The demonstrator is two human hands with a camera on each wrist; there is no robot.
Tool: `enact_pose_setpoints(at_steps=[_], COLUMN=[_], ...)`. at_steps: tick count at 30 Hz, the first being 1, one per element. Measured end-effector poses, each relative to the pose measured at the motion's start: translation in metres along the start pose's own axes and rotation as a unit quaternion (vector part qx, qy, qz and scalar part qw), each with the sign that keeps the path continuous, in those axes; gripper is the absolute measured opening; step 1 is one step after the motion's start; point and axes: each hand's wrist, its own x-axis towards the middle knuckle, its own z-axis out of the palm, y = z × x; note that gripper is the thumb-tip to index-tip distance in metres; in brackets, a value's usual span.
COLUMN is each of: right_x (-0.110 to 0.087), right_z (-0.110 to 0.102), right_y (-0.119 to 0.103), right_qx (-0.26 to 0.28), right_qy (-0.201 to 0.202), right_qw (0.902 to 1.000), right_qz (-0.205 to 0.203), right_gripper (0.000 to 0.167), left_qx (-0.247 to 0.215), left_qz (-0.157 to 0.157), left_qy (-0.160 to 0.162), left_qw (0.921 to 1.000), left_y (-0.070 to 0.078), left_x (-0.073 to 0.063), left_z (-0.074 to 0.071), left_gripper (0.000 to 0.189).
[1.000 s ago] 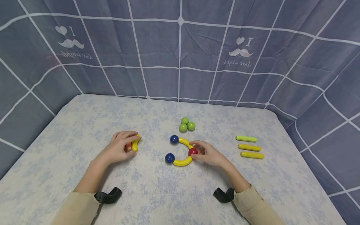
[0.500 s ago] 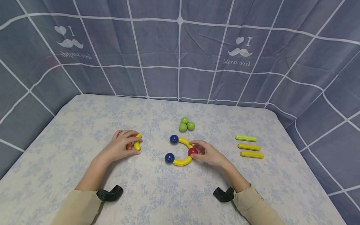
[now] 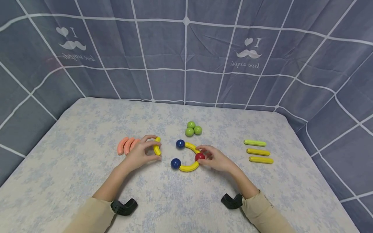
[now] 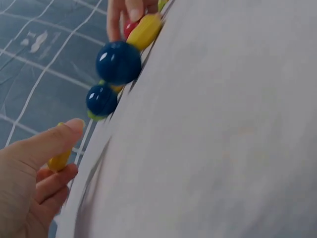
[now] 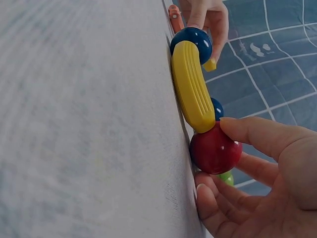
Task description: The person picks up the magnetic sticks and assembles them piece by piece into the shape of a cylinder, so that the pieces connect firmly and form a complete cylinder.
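My left hand pinches a curved yellow rod between thumb and fingers, to the left of a C-shaped chain. Two curved yellow rods meet a red ball at the chain's right side. A blue ball caps the near rod's left end, and another blue ball caps the far one. With thumb and fingertips, my right hand holds the red ball, low at the table. In the right wrist view the near yellow rod touches the red ball; the far rod is hidden there.
Several curved salmon-coloured rods lie beside my left hand, partly covered by it. Three green balls sit clustered behind the chain. At the right lie three straight rods, one lime and two yellow. A blue-grey curtain hangs behind the table.
My left hand has moved right with the curved yellow rod, away from the salmon-coloured rods, which now show. My right hand and the chain have stayed in place.
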Motion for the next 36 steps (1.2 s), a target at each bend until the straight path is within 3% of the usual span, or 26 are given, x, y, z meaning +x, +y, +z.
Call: enact_pose_setpoints(at_steps=[3, 7, 12, 15, 19, 25, 36], right_x=[0.001, 0.001, 0.0, 0.0, 0.0, 0.001, 0.0], right_z=[0.0, -0.001, -0.001, 0.0, 0.0, 0.0, -0.001], right_y=[0.0, 0.0, -0.002, -0.003, -0.002, 0.0, -0.004], right_qx=[-0.001, -0.002, -0.006, -0.006, -0.004, -0.003, -0.011], right_qy=[-0.001, -0.002, -0.002, -0.001, -0.001, -0.001, -0.002], right_qw=[1.0, 1.0, 1.0, 1.0, 1.0, 1.0, 0.9999], right_qz=[-0.003, -0.005, 0.0, 0.0, -0.003, -0.008, 0.003], right_gripper=[0.043, 0.043, 0.043, 0.042, 0.042, 0.042, 0.042], left_qx=[-0.065, -0.137, -0.131, -0.125, -0.147, -0.194, -0.193], left_qz=[-0.027, -0.05, -0.032, -0.038, -0.072, -0.148, -0.178], left_qy=[-0.025, -0.054, -0.034, -0.012, -0.002, -0.003, 0.011], left_qw=[0.9972, 0.9879, 0.9902, 0.9914, 0.9865, 0.9697, 0.9649], left_y=[0.005, 0.008, 0.007, 0.009, 0.02, 0.022, 0.022], left_x=[0.002, 0.005, 0.004, 0.005, 0.006, 0.01, 0.018], left_z=[0.009, 0.019, 0.027, 0.032, 0.032, 0.035, 0.041], left_gripper=[0.048, 0.049, 0.029, 0.024, 0.023, 0.041, 0.042])
